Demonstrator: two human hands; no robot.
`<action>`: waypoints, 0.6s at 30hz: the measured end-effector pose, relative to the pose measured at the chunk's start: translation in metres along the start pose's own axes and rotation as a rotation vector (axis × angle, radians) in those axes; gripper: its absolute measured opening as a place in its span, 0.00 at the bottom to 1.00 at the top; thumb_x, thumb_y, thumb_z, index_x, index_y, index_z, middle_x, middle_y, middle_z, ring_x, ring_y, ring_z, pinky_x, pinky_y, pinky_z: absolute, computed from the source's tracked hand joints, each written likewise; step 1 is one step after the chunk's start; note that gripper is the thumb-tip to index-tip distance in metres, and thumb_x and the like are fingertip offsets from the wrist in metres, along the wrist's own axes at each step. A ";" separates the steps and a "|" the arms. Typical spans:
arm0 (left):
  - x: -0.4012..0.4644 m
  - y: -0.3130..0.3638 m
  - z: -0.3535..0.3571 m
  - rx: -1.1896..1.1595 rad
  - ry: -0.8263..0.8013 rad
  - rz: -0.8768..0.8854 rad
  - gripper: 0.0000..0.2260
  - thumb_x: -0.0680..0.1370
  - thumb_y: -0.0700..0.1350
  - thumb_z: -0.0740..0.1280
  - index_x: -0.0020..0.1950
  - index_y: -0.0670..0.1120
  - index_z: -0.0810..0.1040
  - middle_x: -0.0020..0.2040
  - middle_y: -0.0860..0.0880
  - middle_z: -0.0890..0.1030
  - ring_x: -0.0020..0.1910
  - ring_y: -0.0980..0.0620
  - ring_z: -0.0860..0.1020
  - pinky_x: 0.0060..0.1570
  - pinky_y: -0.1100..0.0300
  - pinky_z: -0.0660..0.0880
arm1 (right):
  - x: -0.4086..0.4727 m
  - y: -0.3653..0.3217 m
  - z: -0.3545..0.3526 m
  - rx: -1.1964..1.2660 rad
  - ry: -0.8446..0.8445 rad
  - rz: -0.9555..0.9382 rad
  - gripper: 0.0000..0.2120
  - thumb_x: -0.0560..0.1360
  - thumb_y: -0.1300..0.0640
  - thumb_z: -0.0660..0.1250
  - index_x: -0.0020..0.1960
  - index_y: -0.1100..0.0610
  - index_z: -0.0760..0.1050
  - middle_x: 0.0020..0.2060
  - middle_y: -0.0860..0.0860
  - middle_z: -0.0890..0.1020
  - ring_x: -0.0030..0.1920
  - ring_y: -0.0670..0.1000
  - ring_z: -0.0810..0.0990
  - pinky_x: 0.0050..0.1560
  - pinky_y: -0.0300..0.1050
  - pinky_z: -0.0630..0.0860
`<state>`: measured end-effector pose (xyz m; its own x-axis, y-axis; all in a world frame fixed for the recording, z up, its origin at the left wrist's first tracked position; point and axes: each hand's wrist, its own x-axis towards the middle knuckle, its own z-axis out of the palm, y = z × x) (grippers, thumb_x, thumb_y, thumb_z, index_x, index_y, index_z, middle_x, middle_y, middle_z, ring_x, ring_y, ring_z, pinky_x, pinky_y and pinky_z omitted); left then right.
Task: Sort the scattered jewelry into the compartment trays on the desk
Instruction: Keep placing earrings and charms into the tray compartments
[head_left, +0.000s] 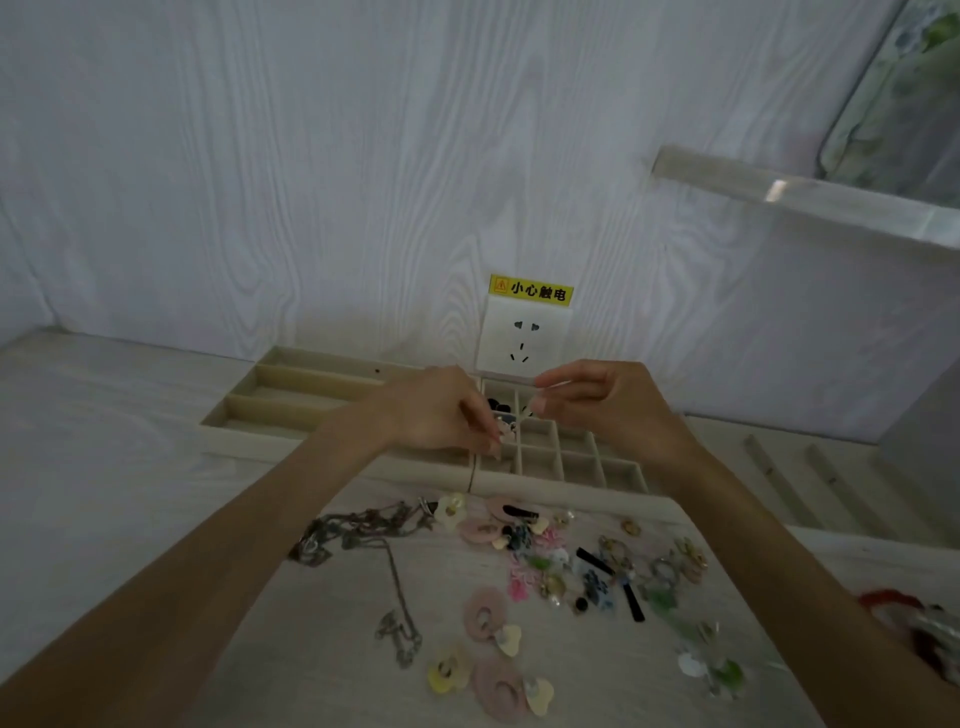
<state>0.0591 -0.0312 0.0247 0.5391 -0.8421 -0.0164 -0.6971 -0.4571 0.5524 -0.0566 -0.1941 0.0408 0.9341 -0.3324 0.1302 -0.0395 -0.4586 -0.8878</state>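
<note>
The left hand (441, 410) hides part of the grid tray (576, 457), its pinched item too small to identify, while a red object (888, 597) at four o'clock is cropped by the frame edge.

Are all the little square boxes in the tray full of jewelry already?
No, most squares of the grid tray show bare lining, and lots of jewelry lies loose on the desk.
</note>
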 end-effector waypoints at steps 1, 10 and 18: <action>0.001 0.000 0.000 0.029 -0.004 -0.003 0.07 0.72 0.50 0.73 0.48 0.52 0.85 0.35 0.62 0.78 0.34 0.68 0.74 0.31 0.76 0.65 | 0.001 0.000 0.000 -0.026 -0.024 0.015 0.10 0.66 0.59 0.76 0.47 0.55 0.82 0.39 0.50 0.86 0.41 0.44 0.84 0.43 0.29 0.77; -0.002 -0.001 -0.010 0.059 -0.035 0.021 0.08 0.74 0.51 0.71 0.51 0.52 0.84 0.34 0.61 0.76 0.33 0.65 0.73 0.32 0.73 0.64 | 0.004 0.005 0.014 -0.126 -0.076 0.098 0.09 0.63 0.57 0.79 0.40 0.53 0.81 0.32 0.50 0.85 0.39 0.45 0.84 0.52 0.45 0.79; -0.004 0.007 0.003 0.068 0.017 -0.057 0.12 0.71 0.57 0.72 0.49 0.53 0.85 0.35 0.60 0.78 0.35 0.60 0.75 0.35 0.64 0.68 | -0.001 0.011 0.027 -0.135 0.068 0.110 0.10 0.63 0.54 0.79 0.37 0.54 0.78 0.35 0.51 0.85 0.37 0.46 0.83 0.39 0.37 0.78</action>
<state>0.0508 -0.0321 0.0264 0.5865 -0.8094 -0.0317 -0.6951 -0.5230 0.4932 -0.0482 -0.1770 0.0191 0.8957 -0.4393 0.0691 -0.1916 -0.5214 -0.8315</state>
